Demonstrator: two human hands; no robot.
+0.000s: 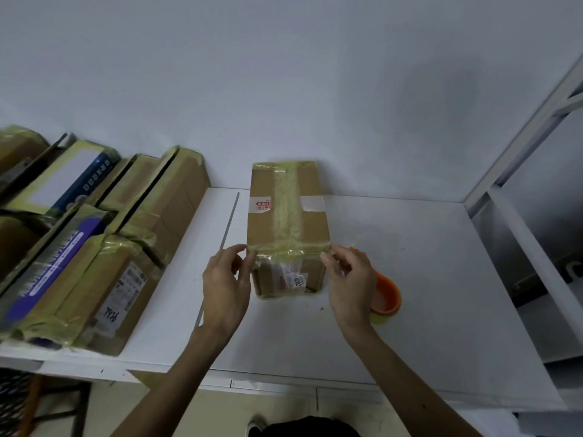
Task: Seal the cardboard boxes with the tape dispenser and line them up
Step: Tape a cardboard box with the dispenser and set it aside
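Fingers loosely spread, no clamp: left hand [225, 285] and right hand [350, 282] touch near top corners of cardboard box [287, 216]. White table [426, 279]: taped boxes [126, 247] at left, cardboard box centre, orange tape dispenser [387, 294] just right, partly behind right hand.

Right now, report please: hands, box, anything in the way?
Left hand, right hand flank the box, fingers touching near corners. Box taped shut. Tape dispenser beside right hand; sealed boxes at left.
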